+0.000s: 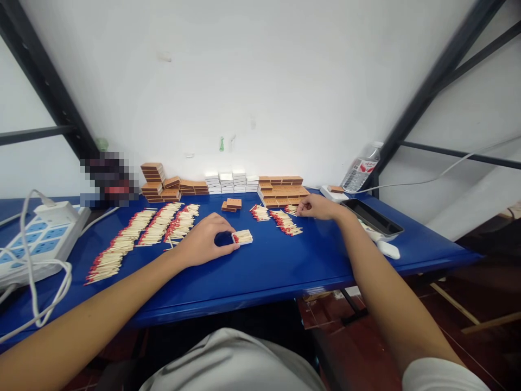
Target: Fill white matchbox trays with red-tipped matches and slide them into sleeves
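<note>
the left hand (pixel 207 239) is gripping the left end of a small white tray (pixel 246 243) between thumb and fingers; the tray is resting on the blue table (pixel 260 279), near its middle, and is holding matches whose red heads are pointing toward that hand. the right hand (pixel 315 207) is reaching farther back, its fingers bending inward and their tips gathering at the edge of a small match heap (pixel 290 209); whether they are pinching a match, i cannot tell. two more heaps, a near heap (pixel 285 222) and a left heap (pixel 259 213), are lying between the hands. beyond the left forearm, three long match rows (pixel 122 244) are slanting across the table. two brown matchboxes (pixel 232 205) are sitting behind the tray, one partly overlapping the other. along the wall (pixel 260 81), brown stacks (pixel 152 182), white stacks (pixel 226 183) and brown rows (pixel 284 191) are standing side by side. a clear bottle (pixel 360 167) is leaning at the right, and a power strip (pixel 38 239) is lying at the far left.
</note>
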Action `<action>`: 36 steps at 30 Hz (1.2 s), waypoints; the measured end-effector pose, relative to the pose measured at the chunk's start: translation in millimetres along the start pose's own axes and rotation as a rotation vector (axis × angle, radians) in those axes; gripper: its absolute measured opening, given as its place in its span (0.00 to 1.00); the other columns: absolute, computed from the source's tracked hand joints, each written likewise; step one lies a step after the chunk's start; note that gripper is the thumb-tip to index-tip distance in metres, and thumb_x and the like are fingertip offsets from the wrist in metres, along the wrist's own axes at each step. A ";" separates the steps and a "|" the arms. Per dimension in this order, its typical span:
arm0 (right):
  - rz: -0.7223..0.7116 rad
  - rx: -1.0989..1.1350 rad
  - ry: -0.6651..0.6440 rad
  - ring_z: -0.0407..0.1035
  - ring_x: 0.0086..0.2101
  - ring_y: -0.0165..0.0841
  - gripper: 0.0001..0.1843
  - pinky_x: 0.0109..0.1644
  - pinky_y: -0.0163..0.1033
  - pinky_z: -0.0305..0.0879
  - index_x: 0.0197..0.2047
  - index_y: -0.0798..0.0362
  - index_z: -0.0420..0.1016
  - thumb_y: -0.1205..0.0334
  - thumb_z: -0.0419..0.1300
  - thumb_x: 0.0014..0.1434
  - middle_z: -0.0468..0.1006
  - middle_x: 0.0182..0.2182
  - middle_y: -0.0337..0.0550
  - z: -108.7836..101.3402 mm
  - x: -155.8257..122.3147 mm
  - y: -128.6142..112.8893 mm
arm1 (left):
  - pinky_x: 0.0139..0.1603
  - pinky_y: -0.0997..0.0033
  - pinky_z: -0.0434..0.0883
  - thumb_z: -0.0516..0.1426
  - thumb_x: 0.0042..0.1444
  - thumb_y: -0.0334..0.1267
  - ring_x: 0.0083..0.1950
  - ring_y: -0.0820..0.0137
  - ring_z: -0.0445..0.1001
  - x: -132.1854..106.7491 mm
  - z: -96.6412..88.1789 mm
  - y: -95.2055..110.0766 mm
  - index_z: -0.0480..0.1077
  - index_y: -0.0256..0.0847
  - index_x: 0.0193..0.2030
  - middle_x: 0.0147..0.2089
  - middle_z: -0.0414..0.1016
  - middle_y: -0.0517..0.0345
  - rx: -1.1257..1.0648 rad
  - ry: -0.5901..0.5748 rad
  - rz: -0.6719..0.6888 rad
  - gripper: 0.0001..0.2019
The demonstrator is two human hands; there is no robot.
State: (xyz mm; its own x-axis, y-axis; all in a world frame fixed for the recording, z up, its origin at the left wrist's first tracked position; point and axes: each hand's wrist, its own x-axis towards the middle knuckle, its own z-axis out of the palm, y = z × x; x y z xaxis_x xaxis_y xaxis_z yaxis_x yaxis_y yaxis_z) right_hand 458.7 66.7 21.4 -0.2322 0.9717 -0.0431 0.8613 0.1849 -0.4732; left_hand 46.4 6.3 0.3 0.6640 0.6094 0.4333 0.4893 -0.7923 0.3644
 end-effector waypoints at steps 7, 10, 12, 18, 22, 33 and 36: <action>0.004 -0.035 0.026 0.72 0.33 0.35 0.14 0.36 0.38 0.64 0.32 0.55 0.82 0.50 0.68 0.52 0.84 0.33 0.47 -2.6 -2.4 0.6 | 0.56 0.56 0.74 0.65 0.63 0.52 0.53 0.59 0.75 -0.5 -0.5 0.5 0.81 0.47 0.46 0.48 0.82 0.55 -0.001 -0.008 -0.001 0.13; -0.004 -0.024 0.006 0.71 0.33 0.35 0.15 0.36 0.38 0.63 0.33 0.55 0.82 0.51 0.68 0.52 0.84 0.33 0.47 -0.9 -0.9 -0.1 | 0.56 0.57 0.74 0.65 0.63 0.52 0.53 0.59 0.75 -0.3 -0.3 0.2 0.81 0.47 0.46 0.48 0.82 0.55 0.002 -0.005 0.000 0.13; -0.012 -0.022 -0.004 0.70 0.32 0.35 0.15 0.35 0.38 0.62 0.34 0.56 0.83 0.51 0.67 0.52 0.83 0.32 0.47 0.4 0.2 -0.5 | 0.56 0.57 0.74 0.65 0.63 0.52 0.53 0.59 0.75 -0.3 -0.1 -0.1 0.81 0.47 0.46 0.48 0.82 0.55 0.004 -0.002 0.000 0.13; 0.028 -0.051 -0.044 0.69 0.32 0.36 0.17 0.34 0.39 0.62 0.34 0.54 0.82 0.48 0.67 0.52 0.83 0.32 0.48 2.2 0.9 0.4 | 0.56 0.56 0.74 0.65 0.63 0.52 0.53 0.59 0.75 -0.3 0.0 -0.4 0.81 0.46 0.47 0.48 0.82 0.54 0.004 -0.001 0.005 0.14; -0.015 -0.046 -0.059 0.71 0.35 0.38 0.16 0.38 0.40 0.63 0.32 0.53 0.80 0.47 0.67 0.53 0.83 0.35 0.48 1.1 -1.2 0.0 | 0.55 0.55 0.74 0.64 0.63 0.53 0.53 0.58 0.75 -0.6 -0.6 0.5 0.81 0.46 0.47 0.48 0.82 0.53 -0.004 -0.004 0.000 0.15; -0.480 0.132 -0.045 0.68 0.34 0.35 0.20 0.38 0.39 0.60 0.40 0.53 0.77 0.44 0.59 0.68 0.78 0.35 0.43 47.7 -12.7 -107.6 | 0.55 0.56 0.74 0.65 0.62 0.50 0.52 0.58 0.76 0.8 0.0 2.4 0.81 0.47 0.47 0.47 0.82 0.53 -0.009 0.001 0.006 0.13; -0.522 0.062 -0.094 0.65 0.33 0.33 0.12 0.37 0.38 0.58 0.40 0.52 0.76 0.53 0.59 0.69 0.74 0.33 0.41 63.8 -15.2 -133.0 | 0.55 0.57 0.74 0.66 0.62 0.50 0.52 0.58 0.76 0.7 0.6 1.3 0.81 0.46 0.48 0.47 0.82 0.53 -0.006 0.007 0.015 0.13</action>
State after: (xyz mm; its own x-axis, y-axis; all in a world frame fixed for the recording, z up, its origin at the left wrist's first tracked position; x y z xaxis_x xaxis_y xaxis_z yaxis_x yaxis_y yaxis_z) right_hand 318.9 18.0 28.8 -0.6648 0.7348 0.1346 0.5929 0.6286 -0.5034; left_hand 47.8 5.6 0.6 0.6670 0.5980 0.4444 0.4761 -0.8009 0.3632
